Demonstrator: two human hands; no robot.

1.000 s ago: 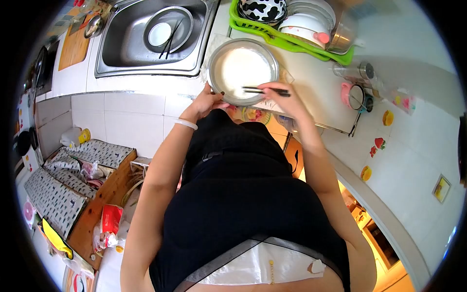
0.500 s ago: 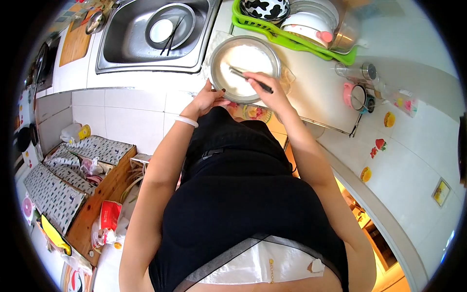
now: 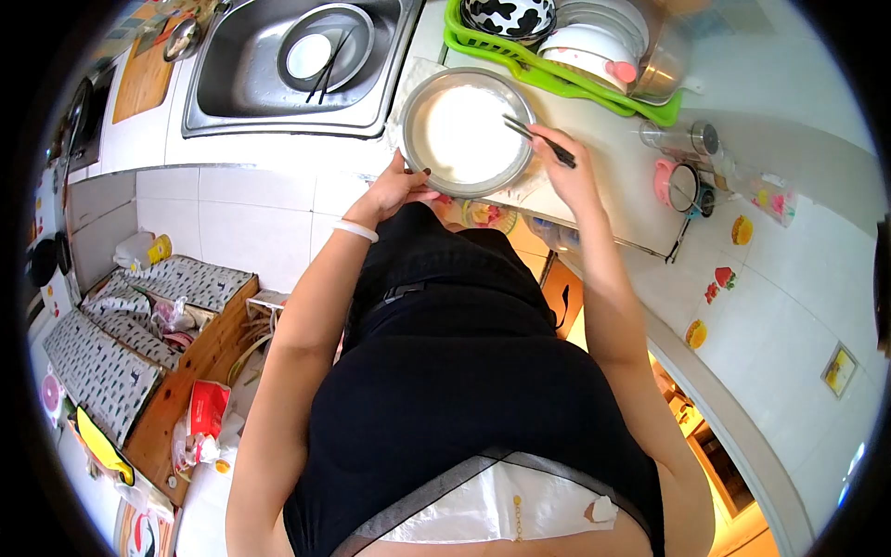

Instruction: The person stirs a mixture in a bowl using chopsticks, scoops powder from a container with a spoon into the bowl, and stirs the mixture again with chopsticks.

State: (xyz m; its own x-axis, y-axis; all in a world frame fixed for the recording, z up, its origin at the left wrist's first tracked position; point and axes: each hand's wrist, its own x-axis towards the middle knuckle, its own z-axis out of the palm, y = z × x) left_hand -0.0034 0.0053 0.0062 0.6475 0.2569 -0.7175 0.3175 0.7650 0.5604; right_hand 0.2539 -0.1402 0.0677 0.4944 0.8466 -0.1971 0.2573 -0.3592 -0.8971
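Observation:
A round metal bowl (image 3: 406, 116) stands on the counter with a smooth white mixture (image 3: 459, 139) in it. My left hand (image 3: 399, 190) is closed on the bowl's near left edge, thumb against the outside. Dark chopsticks with silvery ends (image 3: 518, 126) are pinched in my right hand (image 3: 571, 172), just right of the bowl. Their tips reach over the right part of the bowl's opening. Whether they touch the mixture I cannot tell.
Left of the bowl, a steel sink (image 3: 278, 128) holds a metal basin, a white bowl and dark chopsticks. A green dish rack (image 3: 557, 90) with bowls stands behind. A glass bottle (image 3: 677, 136) and a pink-handled cup (image 3: 682, 186) are at the right.
My right hand has moved right with the chopsticks, from over the middle of the bowl to its right edge. My left hand stays on the bowl.

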